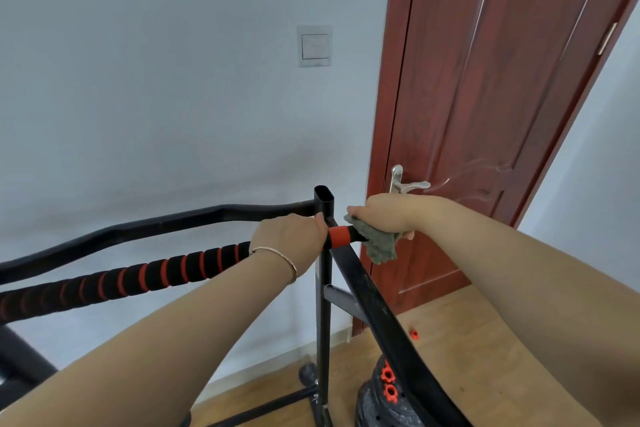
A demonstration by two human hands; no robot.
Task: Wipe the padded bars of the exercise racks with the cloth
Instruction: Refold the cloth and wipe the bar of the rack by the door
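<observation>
A black padded bar with red spiral stripes (145,276) runs from the lower left up to a red end cap (338,236) beside the rack's black upright post (324,208). My left hand (289,243) grips the padded bar just left of the red cap. My right hand (388,215) holds a grey-green cloth (379,243) wrapped around the bar's tip, right of the cap. Part of the cloth hangs below my fingers.
A second bare black bar (156,224) runs behind the padded one. A black frame bar (374,305) slopes down to the right. Weight plates with red collars (388,385) sit on the wooden floor. A red-brown door (485,114) with a silver handle (407,184) stands behind the rack.
</observation>
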